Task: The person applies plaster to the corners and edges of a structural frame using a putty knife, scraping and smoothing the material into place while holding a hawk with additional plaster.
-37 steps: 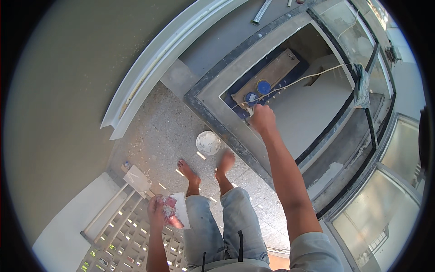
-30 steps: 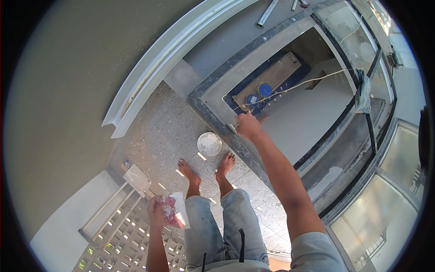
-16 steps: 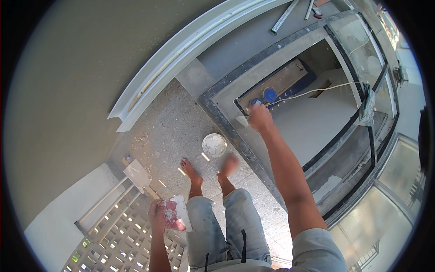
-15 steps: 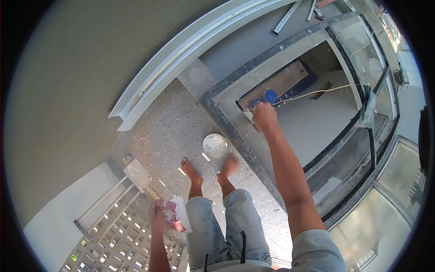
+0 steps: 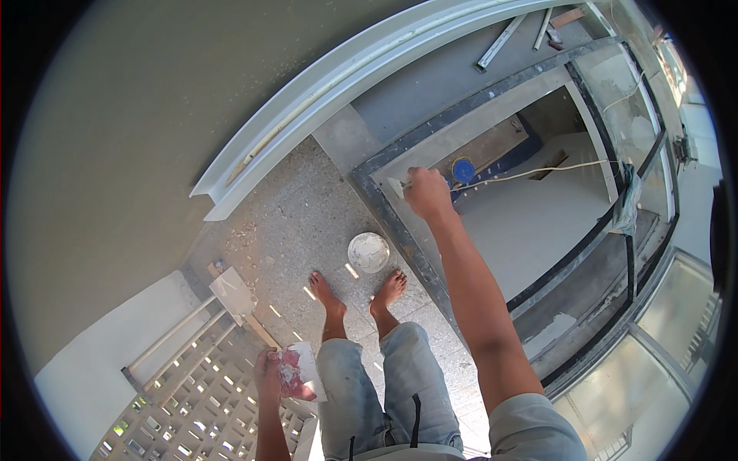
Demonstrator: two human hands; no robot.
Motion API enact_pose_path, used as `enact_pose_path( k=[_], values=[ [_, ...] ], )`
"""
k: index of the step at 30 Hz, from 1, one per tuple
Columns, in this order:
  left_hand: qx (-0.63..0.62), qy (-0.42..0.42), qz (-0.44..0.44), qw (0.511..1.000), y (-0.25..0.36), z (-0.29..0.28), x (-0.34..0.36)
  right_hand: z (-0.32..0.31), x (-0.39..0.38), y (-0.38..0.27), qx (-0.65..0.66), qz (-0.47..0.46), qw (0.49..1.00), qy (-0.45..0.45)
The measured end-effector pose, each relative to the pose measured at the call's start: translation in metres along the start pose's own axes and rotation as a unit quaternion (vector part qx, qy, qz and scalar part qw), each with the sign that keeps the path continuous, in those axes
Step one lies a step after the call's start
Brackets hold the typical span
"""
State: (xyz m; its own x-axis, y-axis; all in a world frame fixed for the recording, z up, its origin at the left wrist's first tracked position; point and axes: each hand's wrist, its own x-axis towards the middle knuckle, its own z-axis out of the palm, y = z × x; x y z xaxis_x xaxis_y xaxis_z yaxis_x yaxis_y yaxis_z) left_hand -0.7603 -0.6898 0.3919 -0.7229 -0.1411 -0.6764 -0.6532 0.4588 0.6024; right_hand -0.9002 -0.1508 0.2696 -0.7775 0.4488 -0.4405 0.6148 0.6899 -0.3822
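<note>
My left hand is closed on a flat white plate with a red, paste-smeared patch, low beside my left leg. Stretched out to the grey window frame, my right hand is closed round a small scraper. Only its pale blade shows past the fingers, at the frame's inner edge; the handle is hidden in the fist. Just right of this hand, a round blue-rimmed container sits beyond the opening. On the floor before my feet stands a round bucket with white paste in it.
A long white metal channel runs along the wall at the upper left. A pale cord crosses the opening to a plastic bag. A board lies by the perforated block screen. Metal strips lie at the top.
My right hand has moved left, from by the blue containers to the frame's inner edge, and the scraper blade now shows. The right foot has come to rest. My left hand has barely shifted.
</note>
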Motion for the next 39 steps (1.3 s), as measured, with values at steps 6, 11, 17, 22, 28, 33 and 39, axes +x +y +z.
enact_pose_path(
  k=[6,11,17,22,28,33,39],
  values=[
    [-0.004,-0.003,0.013,1.000,0.006,0.016,-0.002,-0.002,0.047,0.006,-0.035,-0.027,0.999,-0.004],
    [-0.027,0.020,0.012,0.999,0.004,0.003,-0.001,-0.047,0.034,-0.011,0.002,0.067,0.997,0.049],
    [-0.016,-0.018,-0.008,1.000,0.025,0.034,-0.002,0.012,0.067,0.021,0.020,-0.098,0.994,-0.037],
    [-0.013,0.006,-0.002,1.000,0.014,0.009,-0.001,-0.052,0.052,0.017,-0.009,0.060,0.992,0.110],
    [0.010,-0.021,0.007,1.000,0.033,0.040,0.000,0.002,0.037,0.043,0.009,-0.035,0.999,-0.023],
    [0.011,-0.024,0.013,1.000,0.047,0.039,-0.003,-0.039,0.018,0.054,-0.068,0.010,0.996,0.056],
    [0.019,-0.068,0.007,0.997,0.038,0.044,0.013,0.027,-0.073,0.126,-0.053,-0.084,0.986,-0.135]
  ],
)
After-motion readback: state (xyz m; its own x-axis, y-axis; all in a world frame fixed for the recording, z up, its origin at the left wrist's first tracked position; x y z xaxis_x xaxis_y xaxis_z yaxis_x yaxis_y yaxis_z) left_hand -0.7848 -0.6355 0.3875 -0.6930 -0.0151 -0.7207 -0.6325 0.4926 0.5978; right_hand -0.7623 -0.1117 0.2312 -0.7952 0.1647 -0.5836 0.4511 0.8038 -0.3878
